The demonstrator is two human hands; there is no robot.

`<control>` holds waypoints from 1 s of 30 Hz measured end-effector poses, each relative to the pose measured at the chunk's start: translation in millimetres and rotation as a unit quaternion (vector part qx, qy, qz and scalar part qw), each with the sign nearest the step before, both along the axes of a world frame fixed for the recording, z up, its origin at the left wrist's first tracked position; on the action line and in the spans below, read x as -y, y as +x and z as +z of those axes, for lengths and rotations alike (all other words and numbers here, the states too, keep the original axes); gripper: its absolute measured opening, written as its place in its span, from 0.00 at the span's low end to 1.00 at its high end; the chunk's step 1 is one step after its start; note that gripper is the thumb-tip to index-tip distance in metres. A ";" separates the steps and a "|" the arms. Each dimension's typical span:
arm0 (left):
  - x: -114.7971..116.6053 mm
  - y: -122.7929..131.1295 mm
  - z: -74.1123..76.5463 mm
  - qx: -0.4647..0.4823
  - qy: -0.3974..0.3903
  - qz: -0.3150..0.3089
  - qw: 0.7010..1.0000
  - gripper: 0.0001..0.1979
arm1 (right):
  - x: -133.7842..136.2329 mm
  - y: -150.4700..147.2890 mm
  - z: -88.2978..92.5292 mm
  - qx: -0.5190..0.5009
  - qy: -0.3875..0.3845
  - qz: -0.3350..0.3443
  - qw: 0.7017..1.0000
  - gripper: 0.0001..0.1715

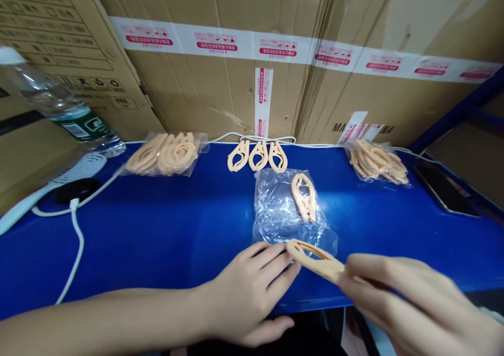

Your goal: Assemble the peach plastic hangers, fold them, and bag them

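My right hand [405,293] pinches one end of a beige plastic folding hanger [317,261], folded into a long loop that tilts up toward the left. My left hand [260,288] has its fingers stretched out and thumb apart; its fingertips lie near the loop's far end, and I cannot tell if they touch. Just beyond lies a crinkled clear plastic bag [275,209], with another folded hanger [304,198] on or in it. Three more folded hangers stand side by side behind the bag, the middle hanger [258,156] between its two neighbours.
On the blue tabletop [177,230], bagged hangers lie at left [165,154] and right [378,161]. A phone [447,190] is far right. A water bottle [79,114], white hairbrush [79,168], black device [76,190] and white cable [79,240] occupy the left. Cardboard boxes [220,93] back the table.
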State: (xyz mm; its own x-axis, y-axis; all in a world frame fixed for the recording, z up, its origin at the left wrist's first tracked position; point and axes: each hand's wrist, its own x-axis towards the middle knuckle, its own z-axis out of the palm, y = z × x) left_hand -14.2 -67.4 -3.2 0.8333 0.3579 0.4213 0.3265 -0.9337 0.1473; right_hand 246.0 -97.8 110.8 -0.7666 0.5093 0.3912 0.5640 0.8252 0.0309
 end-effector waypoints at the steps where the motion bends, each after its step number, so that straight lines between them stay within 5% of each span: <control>1: 0.7 0.7 -1.0 0.014 0.021 -0.003 1.000 0.30 | -0.5 -6.8 -4.6 0.024 -0.013 0.027 0.999 0.18; 5: 2.6 2.8 -1.3 0.051 0.059 -0.003 0.997 0.25 | -21.9 -30.8 -28.9 0.075 0.005 0.080 0.994 0.16; 13: 2.7 2.5 -3.9 0.045 0.028 0.006 0.999 0.26 | -69.8 -64.2 -79.6 0.141 0.227 0.092 0.959 0.12; 30: 2.1 1.4 -7.2 0.044 0.013 0.000 0.999 0.21 | -56.4 -64.5 -79.7 0.095 0.231 0.101 0.963 0.15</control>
State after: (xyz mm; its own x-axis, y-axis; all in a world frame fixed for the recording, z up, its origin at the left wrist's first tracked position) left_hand -12.9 -69.4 -10.4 0.7923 0.3462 0.5024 0.3139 -0.9374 0.1508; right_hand 181.5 -41.4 31.1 -0.9118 0.1472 0.3832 0.3410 0.7914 0.5073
